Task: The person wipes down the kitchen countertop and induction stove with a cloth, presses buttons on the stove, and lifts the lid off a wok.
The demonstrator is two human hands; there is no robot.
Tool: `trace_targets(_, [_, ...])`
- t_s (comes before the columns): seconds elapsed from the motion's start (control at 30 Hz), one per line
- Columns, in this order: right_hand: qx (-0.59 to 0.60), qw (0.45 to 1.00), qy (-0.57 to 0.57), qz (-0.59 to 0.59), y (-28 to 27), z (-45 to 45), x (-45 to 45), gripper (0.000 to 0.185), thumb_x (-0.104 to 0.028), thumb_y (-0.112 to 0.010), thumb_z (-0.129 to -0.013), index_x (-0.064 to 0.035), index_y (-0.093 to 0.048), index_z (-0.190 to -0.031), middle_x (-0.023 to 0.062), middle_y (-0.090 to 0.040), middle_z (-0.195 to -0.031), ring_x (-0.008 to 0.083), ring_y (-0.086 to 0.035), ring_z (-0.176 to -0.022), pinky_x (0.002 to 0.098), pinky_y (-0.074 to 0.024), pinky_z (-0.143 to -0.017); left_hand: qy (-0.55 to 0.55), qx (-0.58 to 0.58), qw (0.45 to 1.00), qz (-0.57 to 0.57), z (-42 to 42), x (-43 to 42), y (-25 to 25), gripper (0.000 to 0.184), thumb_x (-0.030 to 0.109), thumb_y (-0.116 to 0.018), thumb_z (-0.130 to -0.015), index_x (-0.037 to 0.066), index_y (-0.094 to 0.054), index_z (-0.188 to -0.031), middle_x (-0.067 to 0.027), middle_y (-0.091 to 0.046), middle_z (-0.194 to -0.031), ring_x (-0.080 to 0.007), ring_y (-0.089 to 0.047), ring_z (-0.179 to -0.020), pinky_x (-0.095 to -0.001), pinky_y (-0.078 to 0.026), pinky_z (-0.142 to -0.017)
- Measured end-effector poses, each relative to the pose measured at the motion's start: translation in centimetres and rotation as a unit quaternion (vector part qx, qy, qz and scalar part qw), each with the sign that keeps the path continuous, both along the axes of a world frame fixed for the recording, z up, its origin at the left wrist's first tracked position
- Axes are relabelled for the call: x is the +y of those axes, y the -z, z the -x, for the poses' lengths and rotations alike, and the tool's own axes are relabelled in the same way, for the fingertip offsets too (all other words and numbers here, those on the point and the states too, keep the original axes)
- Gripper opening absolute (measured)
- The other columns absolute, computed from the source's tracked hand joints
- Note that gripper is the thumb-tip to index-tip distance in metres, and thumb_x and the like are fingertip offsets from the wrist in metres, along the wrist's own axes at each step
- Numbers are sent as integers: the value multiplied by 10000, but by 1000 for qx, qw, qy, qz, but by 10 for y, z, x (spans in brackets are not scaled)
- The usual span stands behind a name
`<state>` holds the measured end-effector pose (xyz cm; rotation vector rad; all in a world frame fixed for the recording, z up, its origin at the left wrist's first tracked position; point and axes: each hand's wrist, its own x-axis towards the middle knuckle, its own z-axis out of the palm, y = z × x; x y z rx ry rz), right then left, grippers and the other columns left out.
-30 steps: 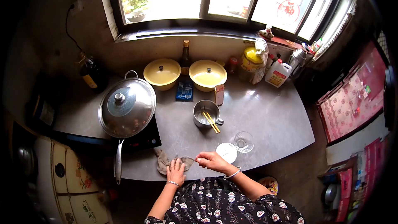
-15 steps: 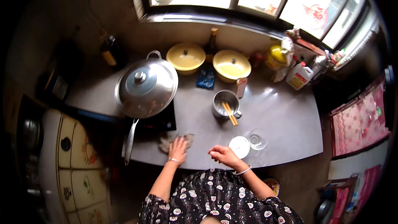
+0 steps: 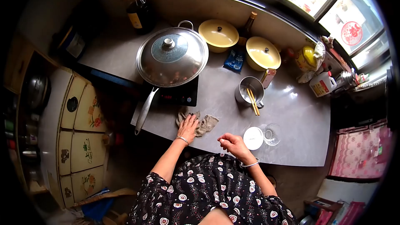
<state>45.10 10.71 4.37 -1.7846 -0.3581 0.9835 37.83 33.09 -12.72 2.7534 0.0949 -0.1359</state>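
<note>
My left hand (image 3: 188, 127) presses down on a crumpled grey-brown rag (image 3: 205, 125) at the front of the counter, its fingers bent over the cloth. Part of the rag spreads out to the right of the fingers. My right hand (image 3: 234, 146) hovers near the counter's front edge with fingers curled in, and nothing shows in it. Just right of it are a white round lid or dish (image 3: 253, 138) and a clear glass bowl (image 3: 272, 134). Behind these stands a steel mug (image 3: 246, 87) with a pair of chopsticks (image 3: 253, 101) across it.
A lidded wok (image 3: 173, 69) sits on a black induction cooker (image 3: 177, 97), its handle (image 3: 146, 111) reaching past the front. Two yellow lidded pots (image 3: 218, 37), a blue packet (image 3: 234, 60), a small box (image 3: 268, 77) and a white jug (image 3: 323, 84) stand toward the back.
The view has swung left and come nearer the counter. More of the rag shows right of my left hand, which still presses on it. My right hand stays curled beside the white lid.
</note>
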Motion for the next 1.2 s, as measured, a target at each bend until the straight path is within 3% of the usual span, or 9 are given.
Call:
trace_targets(0.4, [-30,999,-17,27,12,20,19,245,-225,-572,-892,2,-621,-968,43,-615,-716,102,-568,-630,266,-479,-587,20,70,997,18,-4,3,-5,849,277,-749,-680,105,-329,-1397,-96,-136,-1518,-301,-109,-1401,-477,-174,-1102])
trace_targets(0.63, [-38,999,33,-13,33,52,25,199,-194,-565,-894,-6,-605,-945,37,-598,-707,106,-535,-554,288,-467,-523,48,78,996,-2,-4,8,-1,891,312,-748,-688,97,-289,-1421,-100,-94,-1531,-302,-85,-1407,-473,-145,-1106])
trace_targets(0.83, [13,998,60,15,27,62,19,197,-186,-564,-896,0,-606,-944,38,-601,-692,94,-529,-583,274,-466,-559,61,49,997,-16,-2,8,2,910,303,-765,-668,82,-296,-1416,-120,-111,-1524,-320,-83,-1404,-472,-148,-1105])
trace_targets(0.93, [-72,991,114,-23,42,64,2,182,-170,-567,-890,1,-615,-934,32,-599,-690,89,-528,-609,264,-464,-582,64,42,997,-16,-3,9,2,917,290,-776,-650,80,-306,-1410,-122,-131,-1519,-324,-99,-1401,-471,-166,-1099])
trace_targets(1.0, [-7,974,228,16,41,60,-23,155,-145,-568,-883,-9,-632,-919,7,-598,-701,69,-528,-621,235,-461,-579,64,53,996,-17,-3,8,-1,921,291,-777,-645,80,-309,-1409,-116,-133,-1520,-325,-105,-1399,-473,-176,-1094])
trace_targets(1.1, [-47,917,386,85,59,47,-77,140,-131,-523,-892,-34,-621,-872,-3,-573,-661,60,-506,-534,225,-424,-474,66,42,997,-16,-4,8,2,934,275,-782,-632,82,-305,-1412,-111,-126,-1524,-326,-109,-1398,-476,-181,-1089])
trace_targets(1.2, [-57,839,507,189,95,36,-129,160,-133,-494,-880,-37,-622,-873,25,-591,-635,98,-543,-522,257,-439,-450,66,43,997,-19,-4,7,2,949,271,-785,-622,83,-298,-1414,-110,-126,-1524,-327,-108,-1398,-479,-180,-1089])
